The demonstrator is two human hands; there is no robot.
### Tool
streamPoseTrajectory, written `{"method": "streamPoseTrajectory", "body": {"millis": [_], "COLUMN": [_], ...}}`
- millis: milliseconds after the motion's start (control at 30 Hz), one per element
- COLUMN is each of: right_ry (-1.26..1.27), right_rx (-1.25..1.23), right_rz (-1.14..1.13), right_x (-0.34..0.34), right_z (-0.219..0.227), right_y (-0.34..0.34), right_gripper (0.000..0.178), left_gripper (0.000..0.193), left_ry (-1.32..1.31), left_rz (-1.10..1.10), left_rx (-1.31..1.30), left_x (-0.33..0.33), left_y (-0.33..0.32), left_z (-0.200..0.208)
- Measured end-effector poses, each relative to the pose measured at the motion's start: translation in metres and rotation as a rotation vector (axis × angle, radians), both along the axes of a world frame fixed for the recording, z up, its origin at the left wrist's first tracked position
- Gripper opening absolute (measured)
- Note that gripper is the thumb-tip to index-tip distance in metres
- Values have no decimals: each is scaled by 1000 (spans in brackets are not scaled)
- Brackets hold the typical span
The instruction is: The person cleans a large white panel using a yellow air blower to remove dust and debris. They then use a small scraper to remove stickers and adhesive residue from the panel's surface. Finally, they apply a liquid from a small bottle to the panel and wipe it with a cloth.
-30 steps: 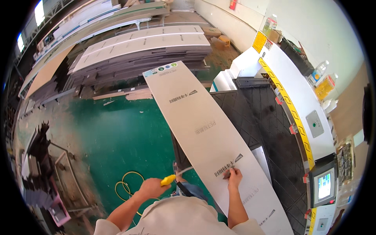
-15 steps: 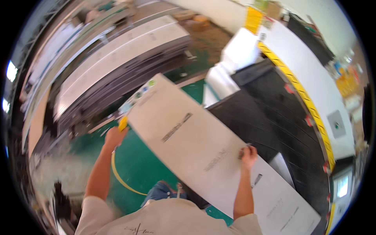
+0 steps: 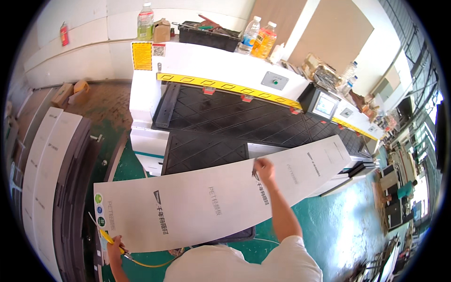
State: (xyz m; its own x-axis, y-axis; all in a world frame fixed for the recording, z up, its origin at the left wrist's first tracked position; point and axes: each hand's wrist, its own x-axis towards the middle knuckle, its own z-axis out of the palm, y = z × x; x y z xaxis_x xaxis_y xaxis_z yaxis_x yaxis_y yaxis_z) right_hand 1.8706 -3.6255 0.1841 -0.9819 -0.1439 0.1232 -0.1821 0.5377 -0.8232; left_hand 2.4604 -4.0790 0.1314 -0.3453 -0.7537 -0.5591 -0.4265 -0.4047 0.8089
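A long pale board (image 3: 188, 202) with printed film lies crosswise in front of me, on the near side of a machine. My left hand (image 3: 115, 247) is at the board's near left corner. Its fingers are wrapped round a yellow air blow gun (image 3: 107, 236), whose thin nozzle points away and whose yellow hose (image 3: 152, 264) trails to the right beneath the board. Over the middle of the board, near its far edge, is my right hand (image 3: 265, 170). That hand is closed round a small dark object that I cannot make out.
Beyond the board stands a white machine (image 3: 216, 61) with a black ribbed bed (image 3: 211, 110), a yellow striped edge and a screen (image 3: 324, 104). Bottles (image 3: 250, 34) and a black tool box (image 3: 209, 37) sit on top. Stacked boards (image 3: 47, 155) stand at the left.
My view has swung to the right, so the machine now lies straight ahead and the stacked boards at the left. Both hands stay closed; the blow gun is still in the left one.
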Motion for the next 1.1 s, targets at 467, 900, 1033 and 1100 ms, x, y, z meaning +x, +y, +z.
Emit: {"method": "streamPoseTrajectory", "body": {"millis": [467,900,1033,1100], "right_ry": [1114,915,523,193], "right_rx": [404,366,195,148], "right_rz": [-306,-110,349,506], "right_x": [-330,-342,-160,-43], "right_z": [283,187,22,-45], "right_y": [23,1,-100,-146], "right_gripper": [17,41,29,28], "left_gripper": [41,61,63,64], "left_ry": [-1024,-1054,-1086,-971], "left_rz": [110,-31,-103,-199], "left_rx": [-578,-352,-308,-277], "left_x": [74,-21,-16,-13], "left_y": [-138,-40,-12,-4], "left_z": [-125,-36,-28,-32]}}
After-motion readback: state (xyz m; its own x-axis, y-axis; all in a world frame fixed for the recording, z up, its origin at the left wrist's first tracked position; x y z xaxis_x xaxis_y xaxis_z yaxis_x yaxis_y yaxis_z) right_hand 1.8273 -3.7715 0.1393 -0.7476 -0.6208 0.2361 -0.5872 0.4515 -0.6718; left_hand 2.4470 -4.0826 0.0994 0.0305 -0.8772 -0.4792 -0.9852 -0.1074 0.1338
